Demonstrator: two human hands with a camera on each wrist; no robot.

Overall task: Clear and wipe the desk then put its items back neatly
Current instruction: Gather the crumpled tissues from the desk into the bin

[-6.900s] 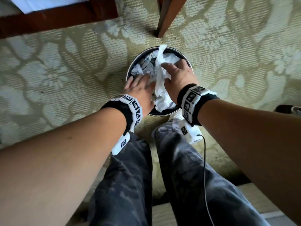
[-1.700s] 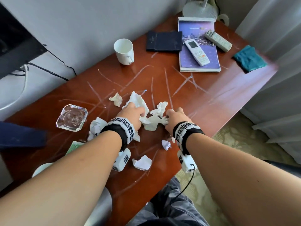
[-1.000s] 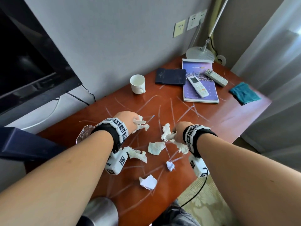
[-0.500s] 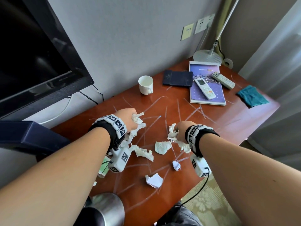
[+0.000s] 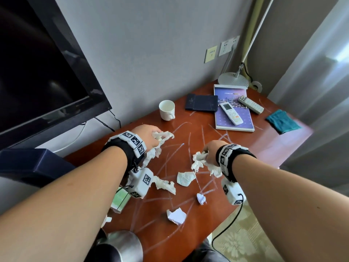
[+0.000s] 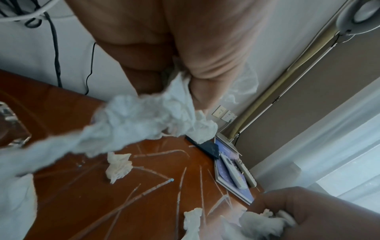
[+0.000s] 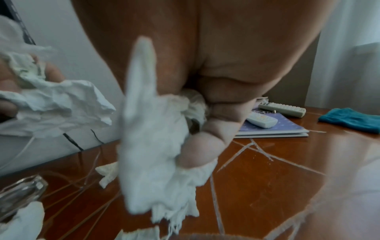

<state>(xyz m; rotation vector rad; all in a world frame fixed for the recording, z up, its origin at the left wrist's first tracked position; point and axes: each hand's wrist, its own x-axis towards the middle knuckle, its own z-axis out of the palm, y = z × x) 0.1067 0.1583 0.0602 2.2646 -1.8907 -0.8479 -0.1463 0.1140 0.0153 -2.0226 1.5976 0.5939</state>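
Note:
Both hands hover above the red-brown desk (image 5: 245,148), which is streaked with pale chalk-like lines. My left hand (image 5: 151,136) grips a bunch of crumpled white tissue (image 5: 162,137) (image 6: 144,116) that trails down past the wrist. My right hand (image 5: 209,150) grips another wad of tissue (image 5: 198,161) (image 7: 156,146). Loose scraps lie below: a flat tissue (image 5: 185,178), a small paper ball (image 5: 201,198), a crumpled paper (image 5: 176,216), and a torn strip (image 5: 165,185).
At the back stand a white mug (image 5: 167,110), a dark wallet (image 5: 201,102), and a purple booklet (image 5: 234,110) carrying two remotes (image 5: 231,113). A teal cloth (image 5: 283,121) lies at the right edge. A lamp base (image 5: 233,81), a TV (image 5: 37,72), and a metal bin (image 5: 120,246) surround the desk.
Both hands gathered tissue off the desk and lifted with it; the view tilted up towards the wall. Before that they pushed paper into the bin on the floor.

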